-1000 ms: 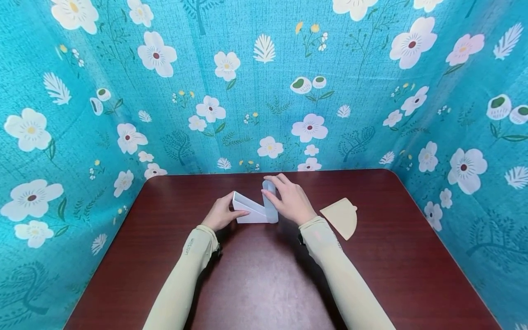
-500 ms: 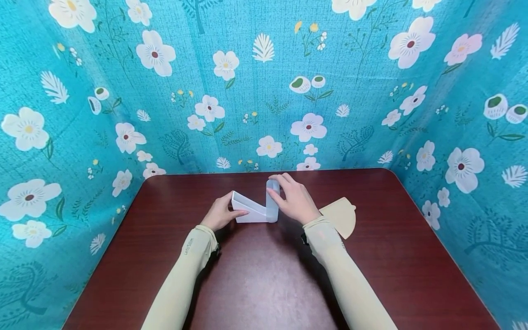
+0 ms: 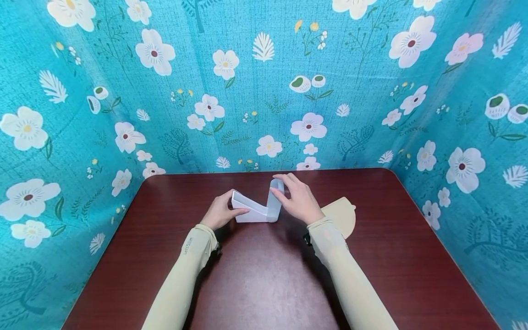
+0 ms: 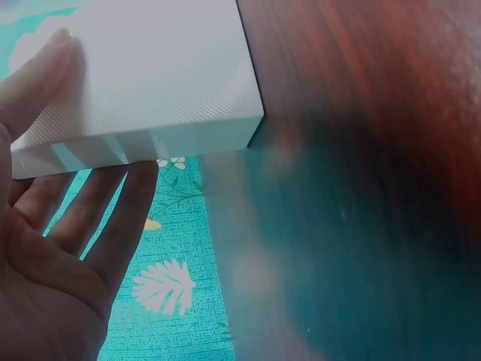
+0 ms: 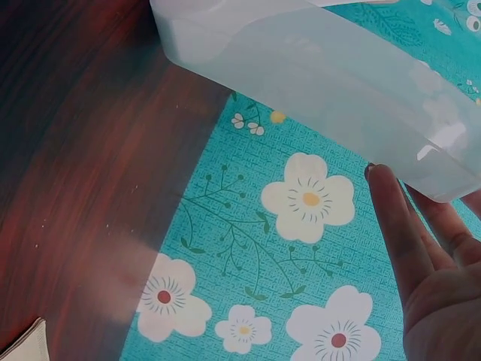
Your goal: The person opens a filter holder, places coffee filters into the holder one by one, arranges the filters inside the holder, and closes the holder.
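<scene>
A white translucent wedge-shaped container (image 3: pixel 253 211) sits tilted on the dark red table (image 3: pixel 264 284), its right wall standing up. My left hand (image 3: pixel 220 213) grips its left end, with the thumb on the near face and the fingers behind. In the left wrist view the thumb lies on the container's ribbed face (image 4: pixel 150 83) and the fingers (image 4: pixel 113 218) show under it. My right hand (image 3: pixel 299 201) pinches the top of the upright right wall. The right wrist view shows that wall (image 5: pixel 323 75) from below, with the fingers (image 5: pixel 432 286) beside it.
A beige fan-shaped lid (image 3: pixel 344 215) lies flat on the table just right of my right wrist; its corner shows as the lid (image 5: pixel 22 346) in the right wrist view. Teal flowered cloth (image 3: pixel 264 91) walls the table on three sides.
My right hand and the upright wall it holds have shifted slightly right and back. The hand now covers more of the beige lid. The left hand has stayed put.
</scene>
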`<action>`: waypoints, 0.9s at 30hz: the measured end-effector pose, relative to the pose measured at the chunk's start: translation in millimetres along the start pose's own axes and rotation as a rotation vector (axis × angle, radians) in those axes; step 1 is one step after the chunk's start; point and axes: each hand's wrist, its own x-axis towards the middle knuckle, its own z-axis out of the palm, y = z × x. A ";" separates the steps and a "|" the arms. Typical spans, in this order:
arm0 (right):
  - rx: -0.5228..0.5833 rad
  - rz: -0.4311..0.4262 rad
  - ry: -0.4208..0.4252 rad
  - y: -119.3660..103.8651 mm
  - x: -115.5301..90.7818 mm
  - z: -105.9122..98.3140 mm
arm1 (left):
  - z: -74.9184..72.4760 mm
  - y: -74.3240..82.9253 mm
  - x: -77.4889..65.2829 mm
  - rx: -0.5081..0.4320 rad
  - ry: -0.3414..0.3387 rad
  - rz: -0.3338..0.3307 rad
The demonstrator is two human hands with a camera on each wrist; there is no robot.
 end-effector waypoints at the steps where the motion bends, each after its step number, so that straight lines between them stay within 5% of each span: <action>1: -0.002 0.000 0.001 0.5 -0.3 -0.4 | -0.1 0.2 0.2 -0.001 0.001 0.004; 27: 0.034 0.040 0.016 16.2 -8.8 -9.0 | 2.5 4.5 1.2 -0.025 0.002 -0.004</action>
